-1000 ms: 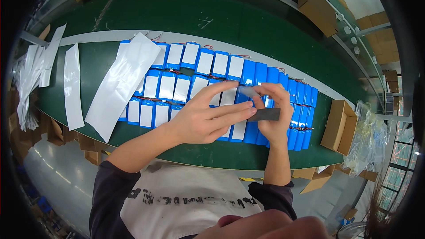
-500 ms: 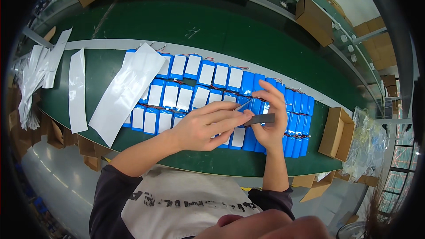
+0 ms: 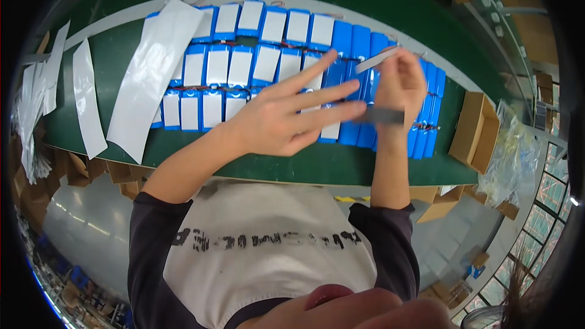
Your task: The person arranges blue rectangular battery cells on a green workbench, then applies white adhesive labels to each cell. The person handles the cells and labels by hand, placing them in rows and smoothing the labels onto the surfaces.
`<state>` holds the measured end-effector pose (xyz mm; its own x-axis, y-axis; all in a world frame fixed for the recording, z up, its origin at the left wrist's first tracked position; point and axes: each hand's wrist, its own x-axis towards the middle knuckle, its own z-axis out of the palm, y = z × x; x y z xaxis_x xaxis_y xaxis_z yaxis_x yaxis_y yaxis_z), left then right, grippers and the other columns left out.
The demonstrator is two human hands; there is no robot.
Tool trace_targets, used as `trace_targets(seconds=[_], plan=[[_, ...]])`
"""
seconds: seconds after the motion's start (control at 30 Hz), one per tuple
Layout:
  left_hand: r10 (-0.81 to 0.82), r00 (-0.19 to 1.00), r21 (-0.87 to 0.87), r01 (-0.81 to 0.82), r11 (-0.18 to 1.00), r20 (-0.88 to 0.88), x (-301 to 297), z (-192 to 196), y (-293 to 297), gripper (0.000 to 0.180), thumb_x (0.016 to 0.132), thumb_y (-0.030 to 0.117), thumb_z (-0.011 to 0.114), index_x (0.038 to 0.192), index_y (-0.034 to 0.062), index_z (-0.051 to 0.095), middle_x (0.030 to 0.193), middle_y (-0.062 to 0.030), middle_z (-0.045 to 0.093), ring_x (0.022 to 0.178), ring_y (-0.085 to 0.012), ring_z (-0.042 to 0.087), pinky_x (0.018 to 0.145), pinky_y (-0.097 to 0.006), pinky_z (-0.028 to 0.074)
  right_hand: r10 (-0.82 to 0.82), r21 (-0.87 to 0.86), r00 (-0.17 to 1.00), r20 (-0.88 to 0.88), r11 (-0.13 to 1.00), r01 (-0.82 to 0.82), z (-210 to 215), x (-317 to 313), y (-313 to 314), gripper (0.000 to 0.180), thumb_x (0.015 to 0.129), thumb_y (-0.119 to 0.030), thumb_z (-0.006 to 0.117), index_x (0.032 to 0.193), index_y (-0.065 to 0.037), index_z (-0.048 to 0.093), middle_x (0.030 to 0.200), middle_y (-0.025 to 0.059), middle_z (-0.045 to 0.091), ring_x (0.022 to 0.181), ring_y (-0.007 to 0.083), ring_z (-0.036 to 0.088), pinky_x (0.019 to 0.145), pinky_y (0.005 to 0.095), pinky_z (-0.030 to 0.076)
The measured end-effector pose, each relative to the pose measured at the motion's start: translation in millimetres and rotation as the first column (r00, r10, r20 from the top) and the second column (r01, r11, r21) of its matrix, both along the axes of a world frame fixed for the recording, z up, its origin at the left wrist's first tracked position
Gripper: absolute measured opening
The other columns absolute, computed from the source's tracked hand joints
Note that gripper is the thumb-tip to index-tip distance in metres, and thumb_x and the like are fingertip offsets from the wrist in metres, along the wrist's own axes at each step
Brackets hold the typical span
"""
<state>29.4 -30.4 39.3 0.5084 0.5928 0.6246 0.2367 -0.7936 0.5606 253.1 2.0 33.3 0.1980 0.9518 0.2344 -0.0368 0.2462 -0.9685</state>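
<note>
Over the rows of blue battery packs (image 3: 339, 76), my left hand (image 3: 274, 116) is open with its fingers spread toward the right. My right hand (image 3: 402, 88) pinches a thin white strip (image 3: 374, 61), which slants down to the left. A dark grey flat piece (image 3: 388, 116) crosses the heel of my right hand, its left end at my left fingertips; which hand supports it, I cannot tell. Many of the packs on the left and in the middle bear white labels (image 3: 217, 66); those toward the right show plain blue. My hands cover part of the lower rows.
Long white glossy sheets (image 3: 155, 70) lie on the green table (image 3: 244, 167), one overlapping the left packs. Another narrow sheet (image 3: 90, 97) is farther left, near a bunch of white strips (image 3: 31, 128). At the right end stand an open cardboard box (image 3: 472, 131) and clear plastic bags (image 3: 509, 152).
My hands have parted: the left fingers have spread, and the right hand has moved up and right with the white strip. The whole view has shifted, with the table higher in it.
</note>
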Motion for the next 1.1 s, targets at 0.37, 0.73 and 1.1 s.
trace_targets(seconds=[0.37,0.73,1.1], plan=[[-0.038,0.974,0.166,0.077,0.983,-0.224,2,-21,-7,0.06,0.078,-0.001,0.073,0.128,0.0319,0.075,0.107,-0.0027,0.072,0.093,-0.0215,0.069,0.082,-0.034,0.057,0.236,-0.157,0.703,0.671,0.972,-0.175,7,24,11,0.014,0.088,-0.01,0.08,0.102,-0.006,0.082,0.084,0.0062,0.074,0.071,0.0101,0.059,0.068,0.0241,0.047],[0.027,0.941,0.055,-0.008,0.998,-0.336,5,-20,-1,0.058,0.085,0.012,0.073,0.139,0.0331,0.068,0.131,-0.0102,0.068,0.123,-0.0279,0.065,0.106,-0.045,0.052,0.128,0.037,0.572,0.81,0.963,-0.267,-5,15,12,0.015,0.085,-0.012,0.082,0.1,-0.009,0.082,0.084,0.0055,0.073,0.075,0.0151,0.061,0.067,0.0283,0.051],[0.034,0.974,-0.193,-0.079,0.978,-0.225,1,-16,2,0.063,0.089,0.014,0.072,0.15,0.0117,0.054,0.142,-0.0118,0.062,0.13,-0.0323,0.059,0.116,-0.049,0.04,0.355,-0.015,0.895,0.272,0.931,-0.364,3,29,14,0.018,0.105,-0.012,0.061,0.113,-0.001,0.072,0.104,0.0125,0.075,0.097,0.0182,0.069,0.081,0.0282,0.055]])
